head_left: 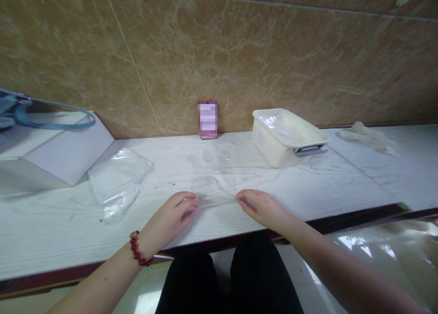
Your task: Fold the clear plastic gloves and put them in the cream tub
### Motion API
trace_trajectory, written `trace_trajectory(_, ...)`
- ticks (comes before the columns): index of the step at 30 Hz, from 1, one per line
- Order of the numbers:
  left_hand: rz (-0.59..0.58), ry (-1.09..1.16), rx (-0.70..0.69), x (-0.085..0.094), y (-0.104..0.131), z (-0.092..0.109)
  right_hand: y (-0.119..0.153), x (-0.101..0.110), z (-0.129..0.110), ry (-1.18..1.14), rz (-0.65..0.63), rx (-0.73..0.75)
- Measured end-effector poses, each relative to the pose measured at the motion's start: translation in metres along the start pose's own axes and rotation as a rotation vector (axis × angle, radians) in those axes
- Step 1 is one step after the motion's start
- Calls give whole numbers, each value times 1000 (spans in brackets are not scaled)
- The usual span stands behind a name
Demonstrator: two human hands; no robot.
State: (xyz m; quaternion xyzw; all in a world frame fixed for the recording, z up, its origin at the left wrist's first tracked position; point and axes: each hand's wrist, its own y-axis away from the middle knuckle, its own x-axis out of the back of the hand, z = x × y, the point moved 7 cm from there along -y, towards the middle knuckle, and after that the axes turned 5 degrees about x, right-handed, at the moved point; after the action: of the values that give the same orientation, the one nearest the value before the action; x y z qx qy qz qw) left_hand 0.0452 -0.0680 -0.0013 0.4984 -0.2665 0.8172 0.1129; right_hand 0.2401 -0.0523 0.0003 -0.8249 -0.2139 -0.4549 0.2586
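Note:
A clear plastic bag (214,181) lies over the white wood-grain table in front of me, with several faint round clear shapes at its far end. My left hand (173,216) pinches the bag's near left corner; a red bead bracelet circles that wrist. At the near right corner, my right hand (262,207) has its fingers closed on the same bag. The near edge stretches between both hands. Whether the round shapes are inside or under the plastic, I cannot tell.
Clear bags (119,181) lie left beside a white box (65,149) with a blue strap. A phone (207,120) leans on the marble wall. A cream bin (273,145) holding clear plastic stands right, near a crumpled translucent item (369,138).

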Motion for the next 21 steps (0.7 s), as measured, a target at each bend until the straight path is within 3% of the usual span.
trace_trajectory(5, 26, 75, 134, 16, -24, -9, -23, 23, 9, -19, 115, -10)
trace_trajectory(9, 128, 255, 411, 32, -60, -39, -71, 49, 33, -64, 223, -119)
trace_trajectory(14, 238, 495, 612, 18, -104, -85, -130, 55, 68, 27, 186, -304)
trace_trajectory(17, 261, 606, 763, 1, -119, -102, -150, 41, 88, 113, 121, -413)
trace_trajectory(21, 273, 656, 914, -15, -125, -112, -162, 21, 108, 197, 70, -500)
